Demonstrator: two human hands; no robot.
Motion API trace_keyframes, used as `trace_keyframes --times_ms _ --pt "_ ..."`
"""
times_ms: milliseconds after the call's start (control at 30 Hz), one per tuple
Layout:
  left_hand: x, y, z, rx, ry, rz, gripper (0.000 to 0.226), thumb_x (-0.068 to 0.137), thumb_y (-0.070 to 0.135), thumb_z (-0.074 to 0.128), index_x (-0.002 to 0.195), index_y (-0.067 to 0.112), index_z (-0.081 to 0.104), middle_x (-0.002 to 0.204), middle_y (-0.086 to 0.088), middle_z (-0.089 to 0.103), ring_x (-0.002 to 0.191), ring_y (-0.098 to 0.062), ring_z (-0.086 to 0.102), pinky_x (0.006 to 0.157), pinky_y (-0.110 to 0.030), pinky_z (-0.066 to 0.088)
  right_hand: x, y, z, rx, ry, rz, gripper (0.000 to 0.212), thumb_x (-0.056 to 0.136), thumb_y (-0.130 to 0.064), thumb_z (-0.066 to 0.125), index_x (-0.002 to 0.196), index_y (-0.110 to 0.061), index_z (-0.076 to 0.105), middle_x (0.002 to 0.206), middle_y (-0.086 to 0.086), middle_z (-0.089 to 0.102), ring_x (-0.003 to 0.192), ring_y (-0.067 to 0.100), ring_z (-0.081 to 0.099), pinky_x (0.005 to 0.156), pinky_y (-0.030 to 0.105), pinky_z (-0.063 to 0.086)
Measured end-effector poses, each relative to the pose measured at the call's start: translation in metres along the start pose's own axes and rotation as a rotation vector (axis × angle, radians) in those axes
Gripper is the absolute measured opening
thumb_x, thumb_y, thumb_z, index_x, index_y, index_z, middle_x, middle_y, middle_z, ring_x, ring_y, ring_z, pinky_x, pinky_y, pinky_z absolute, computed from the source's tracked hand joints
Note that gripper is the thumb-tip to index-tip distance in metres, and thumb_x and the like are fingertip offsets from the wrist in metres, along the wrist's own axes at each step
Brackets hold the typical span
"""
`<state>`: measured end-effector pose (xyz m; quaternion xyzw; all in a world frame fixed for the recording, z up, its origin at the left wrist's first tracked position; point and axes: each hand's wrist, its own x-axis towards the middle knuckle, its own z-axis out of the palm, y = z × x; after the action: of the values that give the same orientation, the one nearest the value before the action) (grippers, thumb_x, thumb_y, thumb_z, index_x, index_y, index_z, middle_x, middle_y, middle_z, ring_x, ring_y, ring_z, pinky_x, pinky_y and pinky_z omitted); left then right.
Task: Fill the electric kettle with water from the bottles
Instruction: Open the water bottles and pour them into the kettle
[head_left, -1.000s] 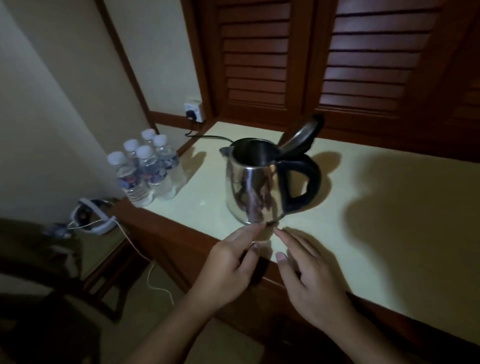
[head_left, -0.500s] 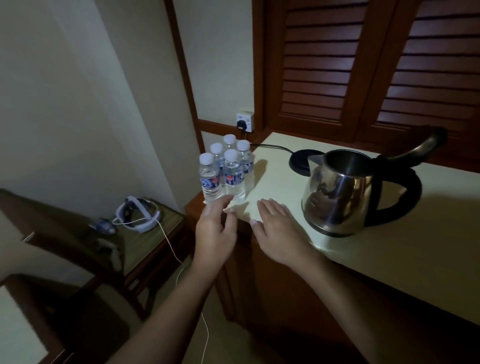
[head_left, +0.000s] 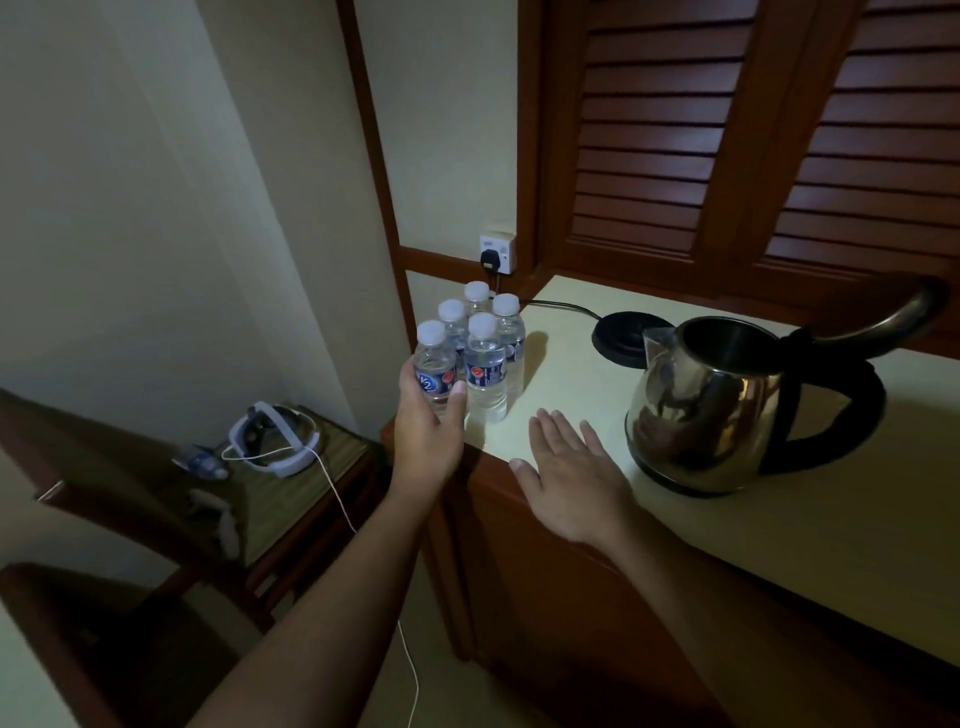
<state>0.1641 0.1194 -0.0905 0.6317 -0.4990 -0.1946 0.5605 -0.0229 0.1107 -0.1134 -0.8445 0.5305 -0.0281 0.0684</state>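
Several small water bottles (head_left: 485, 358) with white caps stand in a cluster at the left end of the cream counter (head_left: 727, 530). My left hand (head_left: 426, 421) wraps around the nearest, leftmost bottle (head_left: 435, 371), thumb on its right side. My right hand (head_left: 566, 473) hovers flat with straight fingers over the counter's front edge, between the bottles and the kettle. The steel electric kettle (head_left: 711, 410) stands on the counter at the right, off its base, with its lid (head_left: 883, 317) hinged open and its black handle pointing right.
The kettle's black base (head_left: 621, 340) lies behind the kettle, its cord running to a wall socket (head_left: 497, 253). Dark louvred shutters rise behind the counter. A low side table (head_left: 291, 467) at the left holds a white headset and cable.
My left hand has moved forward and closed around the nearest bottle. My right hand has drawn slightly right and flattened over the counter edge. The view has shifted left from the kettle.
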Motion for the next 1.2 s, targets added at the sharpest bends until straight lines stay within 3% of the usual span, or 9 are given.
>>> trace_keyframes --times_ms 100,233,333,467,600,733,900,1033,1200 --pt "0.004 -0.002 0.001 0.011 0.018 0.012 0.058 0.104 0.024 0.066 0.154 0.023 0.037 0.135 0.013 0.058 0.121 -0.004 0.06 0.104 -0.028 0.049 0.0 0.001 0.001 0.022 0.017 -0.006 0.072 0.104 -0.056 0.008 0.162 -0.014 0.001 0.171 0.0 -0.003 0.157 0.012 -0.009 0.127 0.042 -0.004" --pt "-0.004 0.001 -0.003 0.004 0.085 -0.015 0.059 0.1 0.025 0.072 0.15 0.019 0.041 0.126 0.015 0.059 0.103 0.017 0.057 0.094 -0.016 0.048 -0.005 0.003 -0.004 0.258 0.149 -0.043 0.064 0.108 -0.049 0.02 0.162 -0.015 0.018 0.17 0.0 0.017 0.156 0.01 0.009 0.128 0.033 0.002" --pt "-0.027 0.011 -0.013 -0.002 0.103 0.06 0.059 0.098 0.024 0.075 0.146 0.017 0.042 0.123 0.018 0.059 0.107 0.022 0.056 0.084 0.0 0.042 -0.021 0.005 -0.02 0.442 0.413 -0.106 0.052 0.107 -0.039 0.039 0.149 -0.011 0.048 0.152 0.004 0.052 0.143 0.016 0.044 0.121 0.029 0.028" --pt "-0.06 0.04 -0.016 -0.054 -0.068 0.187 0.056 0.091 0.017 0.082 0.135 0.028 0.049 0.122 0.021 0.062 0.113 0.013 0.062 0.087 -0.005 0.048 -0.042 0.003 -0.067 0.587 0.716 -0.292 0.039 0.103 -0.031 0.053 0.131 -0.007 0.065 0.117 0.003 0.07 0.102 0.01 0.067 0.088 0.028 0.056" --pt "-0.079 0.064 -0.001 -0.085 -0.28 0.236 0.057 0.087 0.022 0.087 0.135 0.03 0.056 0.124 0.016 0.069 0.114 -0.002 0.067 0.089 -0.012 0.051 -0.06 0.008 -0.116 0.519 0.646 -0.271 0.038 0.096 -0.048 0.06 0.123 -0.023 0.068 0.088 -0.011 0.057 0.071 0.01 0.056 0.061 0.023 0.048" --pt "-0.086 0.086 0.013 -0.132 -0.411 0.22 0.057 0.086 0.023 0.088 0.129 0.048 0.058 0.119 0.023 0.072 0.11 -0.001 0.07 0.084 -0.012 0.052 -0.075 0.03 -0.145 0.403 0.6 -0.108 0.043 0.082 -0.067 0.06 0.098 -0.029 0.069 0.076 -0.014 0.051 0.062 0.005 0.052 0.059 0.025 0.045" --pt "-0.085 0.104 0.03 -0.13 -0.638 0.237 0.055 0.091 0.017 0.083 0.125 0.054 0.059 0.119 0.029 0.071 0.115 0.004 0.065 0.095 -0.017 0.051 -0.1 0.053 -0.171 0.42 0.523 -0.201 0.02 0.089 -0.022 0.077 0.082 -0.006 0.068 0.068 -0.01 0.054 0.065 -0.003 0.057 0.061 0.008 0.04" --pt "-0.079 0.111 0.044 -0.176 -0.812 0.228 0.05 0.093 0.02 0.078 0.137 0.036 0.06 0.125 0.015 0.073 0.125 -0.008 0.065 0.104 -0.033 0.053 -0.12 0.073 -0.195 0.256 0.313 -0.223 0.017 0.098 -0.034 0.059 0.103 -0.022 0.069 0.095 -0.004 0.06 0.086 0.01 0.057 0.078 0.03 0.046" --pt "-0.077 0.118 0.058 -0.203 -0.939 0.257 0.049 0.094 0.014 0.07 0.141 0.018 0.058 0.124 0.009 0.075 0.119 -0.009 0.069 0.096 -0.019 0.05 -0.136 0.088 -0.211 0.175 0.216 -0.297 0.023 0.096 -0.006 0.061 0.112 -0.02 0.068 0.108 -0.006 0.062 0.102 0.011 0.055 0.091 0.04 0.048"
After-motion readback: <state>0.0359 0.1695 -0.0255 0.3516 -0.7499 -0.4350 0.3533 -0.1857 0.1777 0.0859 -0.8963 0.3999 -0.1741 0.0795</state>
